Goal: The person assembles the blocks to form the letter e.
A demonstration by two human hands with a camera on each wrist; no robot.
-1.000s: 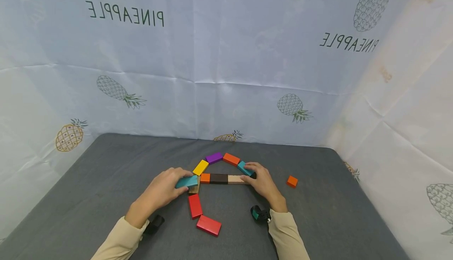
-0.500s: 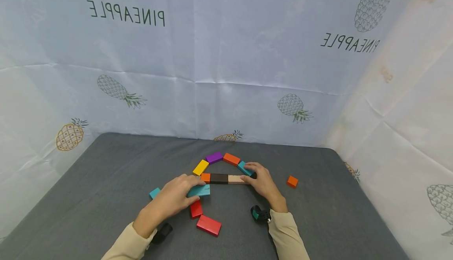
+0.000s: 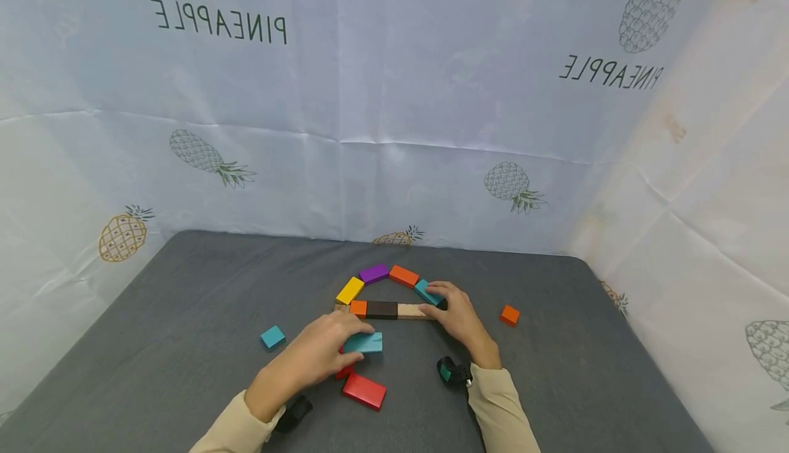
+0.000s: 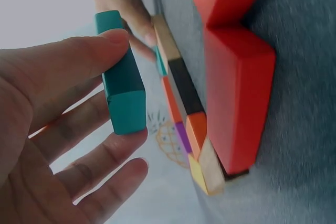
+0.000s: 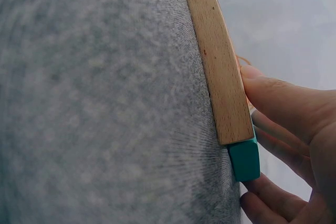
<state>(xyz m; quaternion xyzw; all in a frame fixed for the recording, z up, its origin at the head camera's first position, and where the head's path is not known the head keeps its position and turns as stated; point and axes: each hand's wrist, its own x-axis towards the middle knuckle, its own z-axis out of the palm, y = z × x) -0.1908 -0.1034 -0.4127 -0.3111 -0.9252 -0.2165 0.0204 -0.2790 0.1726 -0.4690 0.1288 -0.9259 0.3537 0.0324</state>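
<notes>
My left hand (image 3: pixel 317 351) pinches a teal block (image 3: pixel 364 343) between thumb and fingers; in the left wrist view it is raised off the table. Partly under that hand is a red block (image 3: pixel 345 372), touching a second red block (image 3: pixel 365 391). My right hand (image 3: pixel 459 319) stays at the row's right end, its thumb against a pale wooden block (image 5: pixel 220 66) and its fingers round another teal block (image 3: pixel 425 291). Left of the wooden block lie a dark brown block (image 3: pixel 382 310) and an orange block (image 3: pixel 359 308). Yellow (image 3: pixel 349 290), purple (image 3: pixel 373 274) and orange-red (image 3: pixel 403 275) blocks arch behind.
A small teal block (image 3: pixel 273 337) lies apart on the left of the grey table (image 3: pixel 209 288). An orange cube (image 3: pixel 509 314) is out to the right. A pineapple-print curtain (image 3: pixel 394 96) hangs behind the table.
My left hand has moved rightward and nearer my body with the teal block, uncovering the small teal block and covering more of one red block. The right hand has kept its place.
</notes>
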